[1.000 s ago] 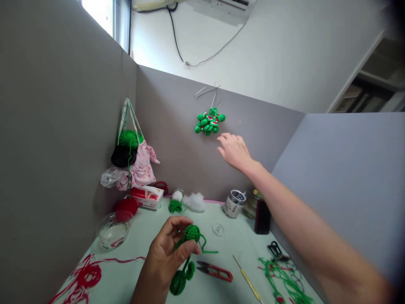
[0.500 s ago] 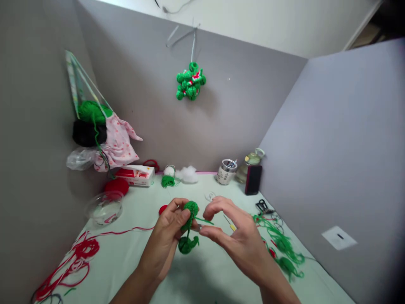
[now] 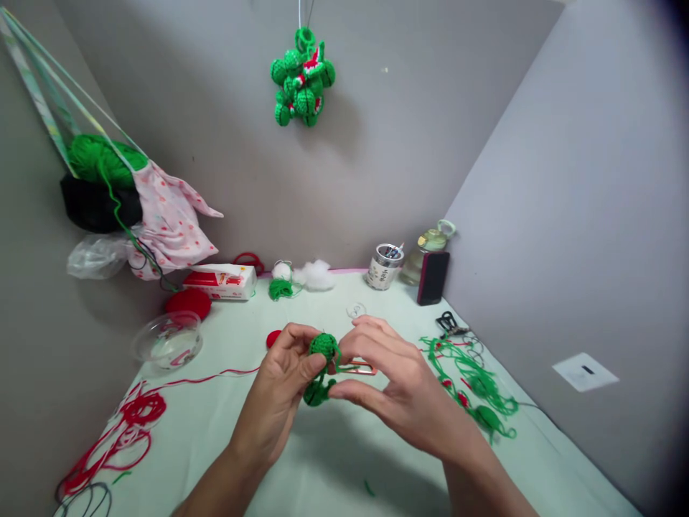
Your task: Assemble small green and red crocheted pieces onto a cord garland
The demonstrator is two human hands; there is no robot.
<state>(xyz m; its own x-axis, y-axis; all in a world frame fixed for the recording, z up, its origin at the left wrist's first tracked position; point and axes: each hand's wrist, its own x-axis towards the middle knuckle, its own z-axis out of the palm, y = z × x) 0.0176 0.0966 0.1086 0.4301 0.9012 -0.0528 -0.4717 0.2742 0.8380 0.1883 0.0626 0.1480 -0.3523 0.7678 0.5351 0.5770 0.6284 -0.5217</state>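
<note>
My left hand (image 3: 283,384) pinches a small green crocheted ball (image 3: 324,346) between thumb and fingers. Below it hangs a second green crocheted piece (image 3: 316,392), joined by green yarn. My right hand (image 3: 395,380) is close on the right, fingers bent and fingertips by the yarn at the ball's side. Between its fingers and thumb shows a small orange-edged tool (image 3: 362,368), its kind partly hidden by the fingers. A red round piece (image 3: 273,338) lies behind my left hand.
Red and white yarn (image 3: 137,424) lies left, green yarn scraps (image 3: 479,377) right. Along the back stand a tissue pack (image 3: 229,282), white stuffing (image 3: 317,275), a pen tin (image 3: 385,267) and a phone (image 3: 433,278). A plastic bowl (image 3: 169,343) sits left; a green crocheted cluster (image 3: 304,82) hangs above.
The view has tilted down and shifted. My right fingers have come in to the green ball, and the orange-edged tool now shows beneath them. My left hand keeps its pinch.
</note>
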